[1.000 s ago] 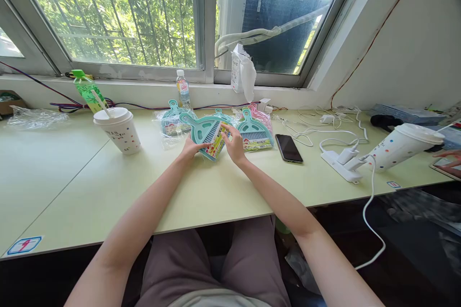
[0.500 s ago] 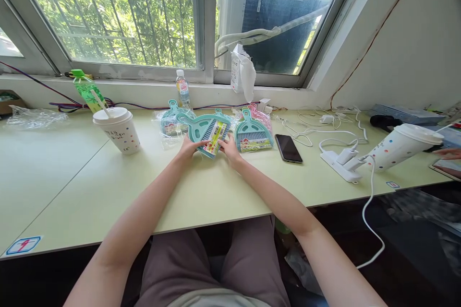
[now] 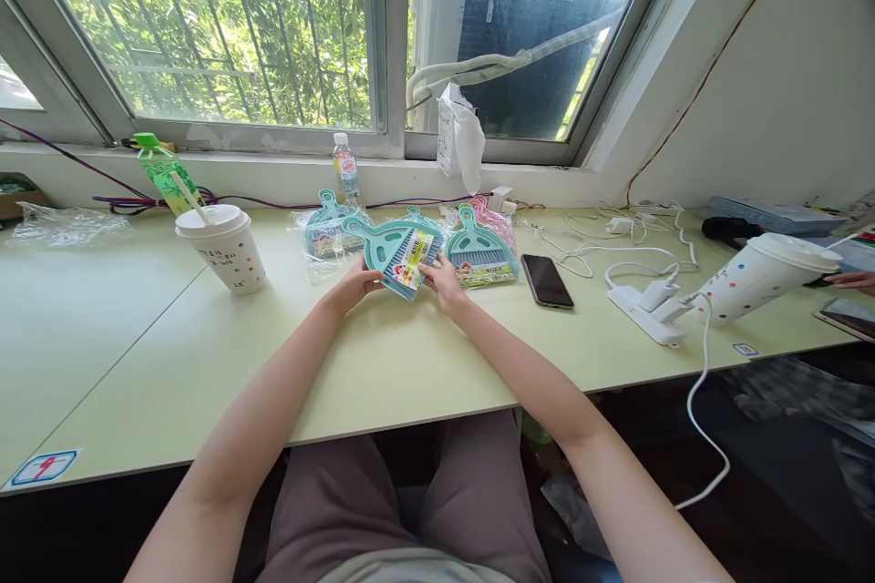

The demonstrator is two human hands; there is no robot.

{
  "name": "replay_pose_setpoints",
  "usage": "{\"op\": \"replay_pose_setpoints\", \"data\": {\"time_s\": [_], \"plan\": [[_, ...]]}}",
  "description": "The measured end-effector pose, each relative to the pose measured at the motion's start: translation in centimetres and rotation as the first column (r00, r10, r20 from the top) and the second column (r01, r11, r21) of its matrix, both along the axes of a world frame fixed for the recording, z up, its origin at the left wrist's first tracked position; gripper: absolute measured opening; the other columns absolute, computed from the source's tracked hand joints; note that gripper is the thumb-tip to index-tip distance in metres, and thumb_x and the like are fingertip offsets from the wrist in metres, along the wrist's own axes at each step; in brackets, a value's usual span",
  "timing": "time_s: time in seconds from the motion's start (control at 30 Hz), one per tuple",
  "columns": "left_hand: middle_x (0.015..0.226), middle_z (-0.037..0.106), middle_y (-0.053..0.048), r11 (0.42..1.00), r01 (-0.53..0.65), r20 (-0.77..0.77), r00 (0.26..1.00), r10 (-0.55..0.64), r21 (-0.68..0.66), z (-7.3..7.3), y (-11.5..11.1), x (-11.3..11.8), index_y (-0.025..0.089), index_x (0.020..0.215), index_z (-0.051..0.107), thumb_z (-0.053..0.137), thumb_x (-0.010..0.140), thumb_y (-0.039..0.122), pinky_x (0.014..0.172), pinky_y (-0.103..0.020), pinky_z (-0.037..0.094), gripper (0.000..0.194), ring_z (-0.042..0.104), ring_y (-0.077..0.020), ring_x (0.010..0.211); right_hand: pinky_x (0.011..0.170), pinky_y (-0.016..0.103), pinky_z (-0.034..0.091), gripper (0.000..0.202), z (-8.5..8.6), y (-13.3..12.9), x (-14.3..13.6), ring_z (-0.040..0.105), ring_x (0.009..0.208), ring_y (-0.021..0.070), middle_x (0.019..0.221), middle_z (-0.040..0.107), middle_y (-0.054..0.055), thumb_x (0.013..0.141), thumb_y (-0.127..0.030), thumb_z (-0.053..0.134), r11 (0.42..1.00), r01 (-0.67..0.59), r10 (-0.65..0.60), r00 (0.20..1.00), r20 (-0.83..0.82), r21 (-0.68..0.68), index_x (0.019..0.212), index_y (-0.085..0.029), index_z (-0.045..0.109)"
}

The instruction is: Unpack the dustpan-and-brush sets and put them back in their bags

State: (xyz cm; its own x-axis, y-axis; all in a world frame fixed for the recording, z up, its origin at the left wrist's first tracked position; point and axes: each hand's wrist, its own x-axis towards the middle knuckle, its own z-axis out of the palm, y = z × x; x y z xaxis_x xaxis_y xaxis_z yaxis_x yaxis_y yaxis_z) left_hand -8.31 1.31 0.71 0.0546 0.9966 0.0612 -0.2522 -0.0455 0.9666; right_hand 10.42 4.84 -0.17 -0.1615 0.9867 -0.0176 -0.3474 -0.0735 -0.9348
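Observation:
Between my hands is a teal dustpan with a small brush in it (image 3: 386,246), tilted, its handle pointing up and left. A yellow-green printed label crosses its bristles. My left hand (image 3: 353,285) grips its lower left edge; my right hand (image 3: 443,280) pinches the right edge by the label. Just right of it lies another teal dustpan set (image 3: 478,246) with the same kind of label, a pink set (image 3: 493,217) partly hidden behind. A wrapped teal set (image 3: 329,228) lies behind on the left, in clear plastic.
A lidded paper cup (image 3: 229,255) and a green-capped bottle (image 3: 164,168) stand left. Right are a phone (image 3: 547,281), a power strip (image 3: 643,314) with white cables, and a tilted paper cup (image 3: 762,282). Another person's hand (image 3: 854,281) shows at the far right edge.
The held dustpan set has shifted slightly right, and my right hand has moved right with it. My left fingers have shifted off the label to the pan's edge.

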Motion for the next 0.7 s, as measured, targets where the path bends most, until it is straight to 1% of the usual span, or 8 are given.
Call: {"op": "replay_pose_setpoints", "data": {"time_s": [0.13,0.33,0.5,0.7], "plan": [[0.104,0.070,-0.009,1.000,0.009,-0.031,0.999,-0.009,0.008,0.0,-0.2,0.2,0.017,0.103,0.061,0.078,0.052,0.010,0.078,-0.033,0.057,0.054,0.068,-0.0229,0.093,0.090,0.038,0.059,0.029,-0.1,0.1,0.1,0.072,0.087,0.0168,0.093,0.074,0.002,0.079,-0.008,0.063,1.000,-0.004,0.004,1.000,0.004,-0.002,0.103,-0.023,0.056],[0.107,0.070,-0.010,1.000,0.000,-0.045,0.999,-0.001,-0.012,0.0,-0.2,0.2,0.016,0.104,0.061,0.082,0.048,0.008,0.080,-0.035,0.056,0.061,0.068,-0.0254,0.096,0.091,0.040,0.058,0.032,-0.4,0.3,0.1,0.072,0.088,0.0172,0.092,0.074,0.000,0.077,-0.010,0.064,1.000,-0.002,0.001,1.000,0.011,0.014,0.105,-0.025,0.055],[0.102,0.070,-0.008,0.997,-0.069,-0.067,0.995,0.068,-0.022,-0.1,-0.1,0.6,0.017,0.102,0.060,0.083,0.043,0.010,0.078,-0.036,0.057,0.064,0.067,-0.0261,0.095,0.089,0.038,0.059,0.035,-0.4,0.2,0.1,0.072,0.086,0.0167,0.092,0.074,0.000,0.075,-0.009,0.066,1.000,-0.014,0.014,1.000,0.007,0.021,0.104,-0.024,0.055],[0.104,0.069,-0.006,0.994,-0.111,-0.111,0.988,0.110,0.003,0.0,-0.1,1.4,0.020,0.111,0.055,0.083,0.043,0.014,0.079,-0.039,0.057,0.074,0.066,-0.0283,0.099,0.085,0.033,0.060,0.036,-0.3,0.2,0.2,0.072,0.085,0.0161,0.092,0.074,0.000,0.076,-0.009,0.066,1.000,-0.005,0.005,1.000,0.013,0.010,0.107,-0.024,0.055]]}}
